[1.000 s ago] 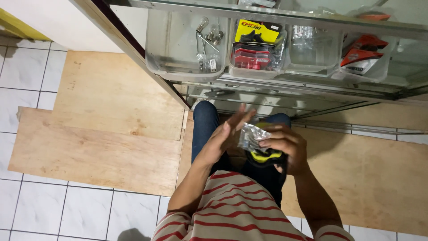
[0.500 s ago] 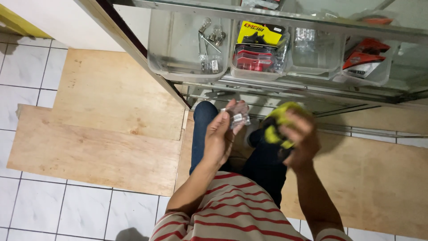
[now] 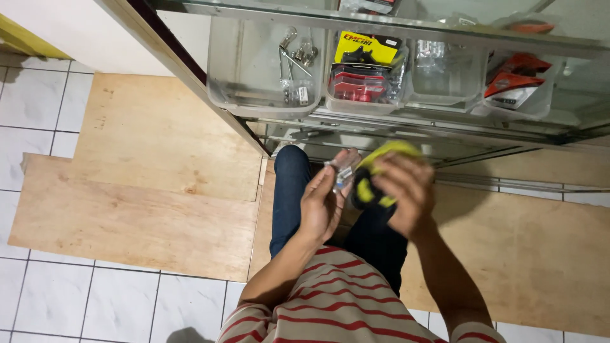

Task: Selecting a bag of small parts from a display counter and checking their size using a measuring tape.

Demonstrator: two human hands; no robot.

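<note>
Yellow pack (image 3: 381, 171): gripped by right hand (image 3: 406, 190), blurred.
Left hand (image 3: 324, 203): fingers curled around clear packet (image 3: 340, 174).
Behind: shelf bins (image 3: 267, 95).

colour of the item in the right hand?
Yellow-green and black cloth-like item, motion-blurred, held by the right hand; head view.

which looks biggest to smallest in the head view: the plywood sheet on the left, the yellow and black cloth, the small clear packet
1. plywood sheet, by far the largest.
2. yellow and black cloth in the right hand.
3. small clear packet in the left hand.
The cloth is blurred and partly covered, so its size is rough.
</note>
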